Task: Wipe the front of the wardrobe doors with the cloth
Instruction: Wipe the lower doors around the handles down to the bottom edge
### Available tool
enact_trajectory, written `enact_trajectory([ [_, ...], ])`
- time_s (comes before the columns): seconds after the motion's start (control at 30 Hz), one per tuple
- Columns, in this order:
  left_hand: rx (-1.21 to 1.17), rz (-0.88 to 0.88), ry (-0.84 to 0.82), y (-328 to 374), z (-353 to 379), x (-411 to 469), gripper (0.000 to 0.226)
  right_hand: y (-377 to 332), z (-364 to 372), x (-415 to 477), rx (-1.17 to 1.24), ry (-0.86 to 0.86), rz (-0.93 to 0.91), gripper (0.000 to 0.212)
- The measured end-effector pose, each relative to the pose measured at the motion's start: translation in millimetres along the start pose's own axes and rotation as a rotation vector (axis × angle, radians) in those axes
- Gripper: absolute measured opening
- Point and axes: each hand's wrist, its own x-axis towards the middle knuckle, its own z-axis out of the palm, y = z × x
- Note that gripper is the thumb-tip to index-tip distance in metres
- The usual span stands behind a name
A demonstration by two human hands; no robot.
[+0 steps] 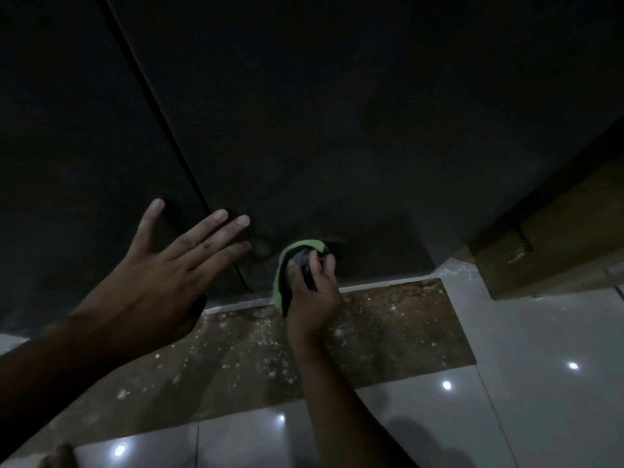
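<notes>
The dark wardrobe doors (pixel 337 113) fill the upper part of the view, with a thin vertical gap between two panels running down the left. My right hand (pixel 312 292) grips a bunched green and dark cloth (pixel 287 265) and presses it against the right door close to its bottom edge. My left hand (pixel 169 261) lies flat with its fingers spread over the gap between the doors, a little left of the cloth.
Below the doors runs a pale plinth, then a brown speckled floor strip (pixel 371 332) and glossy white tiles (pixel 506 400) with light spots. A brown cardboard box (pixel 547 244) stands at the right, beside the wardrobe's corner.
</notes>
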Motion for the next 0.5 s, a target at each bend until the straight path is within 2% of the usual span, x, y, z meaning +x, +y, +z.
enact_trajectory([
  [0.07, 0.012, 0.017, 0.014, -10, -3, -8, 0.073, 6, -1, -1, 0.059, -0.040, -0.011, 0.036],
  [0.13, 0.034, 0.027, 0.021, -20, -5, -17, 0.075, -7, -8, 5, 0.060, -0.060, 0.074, 0.038],
  [0.17, 0.039, 0.020, 0.021, -24, -6, -20, 0.076, -13, -13, 12, 0.082, 0.015, 0.088, 0.042],
  [0.27, 0.028, -0.041, 0.024, -28, -10, -26, 0.075, -33, -20, 42, 0.300, 0.378, 0.120, 0.045],
  [0.33, 0.011, -0.096, 0.019, -27, -8, -30, 0.077, -42, -16, 57, 0.386, 0.478, 0.136, 0.045],
  [0.43, -0.006, -0.137, 0.039, -23, -1, -33, 0.083, -48, -5, 47, 0.263, 0.443, 0.098, 0.046],
  [0.5, -0.012, -0.141, 0.053, -23, 2, -32, 0.092, -42, 7, 29, 0.189, 0.335, -0.021, 0.045],
])
